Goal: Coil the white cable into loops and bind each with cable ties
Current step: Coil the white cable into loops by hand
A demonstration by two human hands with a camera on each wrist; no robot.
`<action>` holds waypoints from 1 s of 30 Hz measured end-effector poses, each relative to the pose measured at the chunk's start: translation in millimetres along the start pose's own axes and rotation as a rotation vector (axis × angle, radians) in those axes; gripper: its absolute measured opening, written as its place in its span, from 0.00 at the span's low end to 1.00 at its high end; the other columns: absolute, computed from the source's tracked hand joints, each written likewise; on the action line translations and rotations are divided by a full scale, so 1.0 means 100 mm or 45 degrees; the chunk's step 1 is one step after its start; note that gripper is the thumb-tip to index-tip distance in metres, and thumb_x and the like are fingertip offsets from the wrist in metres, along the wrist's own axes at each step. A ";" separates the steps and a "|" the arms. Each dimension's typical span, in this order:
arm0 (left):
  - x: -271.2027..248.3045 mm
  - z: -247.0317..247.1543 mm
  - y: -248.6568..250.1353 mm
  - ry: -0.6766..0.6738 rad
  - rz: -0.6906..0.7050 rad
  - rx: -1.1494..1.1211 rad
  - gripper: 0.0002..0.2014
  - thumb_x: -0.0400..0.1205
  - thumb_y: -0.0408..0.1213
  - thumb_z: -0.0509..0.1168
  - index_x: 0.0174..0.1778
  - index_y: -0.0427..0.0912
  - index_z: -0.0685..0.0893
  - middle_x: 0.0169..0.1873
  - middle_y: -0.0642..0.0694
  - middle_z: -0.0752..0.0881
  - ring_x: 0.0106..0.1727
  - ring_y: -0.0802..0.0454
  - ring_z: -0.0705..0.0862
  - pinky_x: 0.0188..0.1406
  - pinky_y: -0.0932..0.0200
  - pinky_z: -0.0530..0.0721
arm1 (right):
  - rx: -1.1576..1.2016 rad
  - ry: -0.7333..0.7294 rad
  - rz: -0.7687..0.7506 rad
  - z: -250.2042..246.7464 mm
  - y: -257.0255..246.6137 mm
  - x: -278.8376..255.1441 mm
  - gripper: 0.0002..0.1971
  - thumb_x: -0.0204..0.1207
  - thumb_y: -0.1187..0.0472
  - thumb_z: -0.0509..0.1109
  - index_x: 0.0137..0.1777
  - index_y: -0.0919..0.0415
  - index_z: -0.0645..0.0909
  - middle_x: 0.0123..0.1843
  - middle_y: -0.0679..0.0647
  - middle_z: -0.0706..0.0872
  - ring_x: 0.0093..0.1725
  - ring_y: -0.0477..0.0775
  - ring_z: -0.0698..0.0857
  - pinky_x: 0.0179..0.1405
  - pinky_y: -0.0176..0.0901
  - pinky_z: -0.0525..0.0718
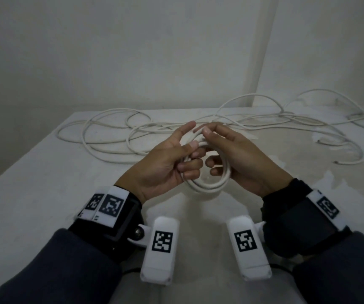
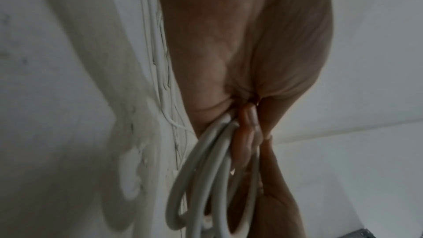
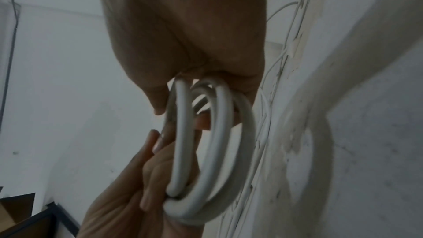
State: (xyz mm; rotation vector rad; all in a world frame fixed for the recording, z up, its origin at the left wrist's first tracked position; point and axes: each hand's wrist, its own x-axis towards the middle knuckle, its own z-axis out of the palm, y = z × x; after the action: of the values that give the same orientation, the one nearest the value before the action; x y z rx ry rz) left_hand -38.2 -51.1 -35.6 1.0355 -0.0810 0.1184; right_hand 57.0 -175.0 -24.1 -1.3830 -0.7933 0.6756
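A small coil of white cable [image 1: 207, 185] hangs between both hands above the table's middle. My left hand [image 1: 176, 159] grips the coil's left side with curled fingers, its index finger sticking out forward. My right hand [image 1: 227, 150] curls round the right side, and its thumb and index finger pinch a strand at the top. In the left wrist view the coil [image 2: 206, 169] hangs from the left hand [image 2: 240, 52]. The right wrist view shows about three loops of the coil [image 3: 217, 142] under the right hand [image 3: 183, 24], with the left hand [image 3: 137, 196] below. No cable tie is visible.
The loose rest of the cable [image 1: 132, 132] sprawls in wide tangled loops across the back of the white table [image 1: 34, 183], reaching the far right corner. Walls stand close behind. A cardboard box and dark frame [image 3: 18, 211] lie beside the table.
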 end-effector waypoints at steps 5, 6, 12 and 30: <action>0.00 0.03 -0.03 0.003 -0.036 0.054 0.32 0.80 0.30 0.59 0.80 0.53 0.60 0.29 0.46 0.73 0.21 0.59 0.66 0.23 0.65 0.72 | -0.030 0.177 -0.052 -0.01 0.03 0.01 0.07 0.80 0.54 0.68 0.44 0.56 0.80 0.36 0.53 0.84 0.39 0.52 0.81 0.24 0.32 0.76; 0.00 0.04 -0.03 0.017 -0.034 0.064 0.33 0.79 0.31 0.59 0.80 0.54 0.60 0.29 0.47 0.73 0.21 0.59 0.66 0.24 0.65 0.72 | -0.051 0.191 -0.069 -0.01 0.03 0.01 0.07 0.81 0.54 0.67 0.44 0.57 0.78 0.36 0.52 0.84 0.38 0.50 0.81 0.25 0.32 0.76; 0.02 0.12 -0.04 0.037 -0.007 0.031 0.29 0.81 0.32 0.56 0.78 0.55 0.64 0.28 0.48 0.72 0.23 0.60 0.65 0.25 0.67 0.71 | -0.036 0.384 -0.228 0.03 0.04 0.02 0.12 0.84 0.57 0.63 0.38 0.58 0.74 0.33 0.53 0.80 0.26 0.45 0.79 0.20 0.33 0.73; 0.07 0.07 -0.01 0.606 0.209 0.303 0.08 0.85 0.27 0.52 0.49 0.40 0.76 0.21 0.52 0.68 0.17 0.61 0.60 0.13 0.70 0.58 | 0.182 0.178 -0.097 0.00 0.06 0.02 0.04 0.76 0.68 0.72 0.43 0.69 0.82 0.38 0.61 0.88 0.41 0.56 0.90 0.42 0.42 0.88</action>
State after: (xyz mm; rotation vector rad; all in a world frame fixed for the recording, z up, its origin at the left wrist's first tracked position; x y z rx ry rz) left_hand -31.2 -57.1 -31.6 1.2120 0.2877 0.5299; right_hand 58.3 -172.8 -29.5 -1.2494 -0.6706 0.5593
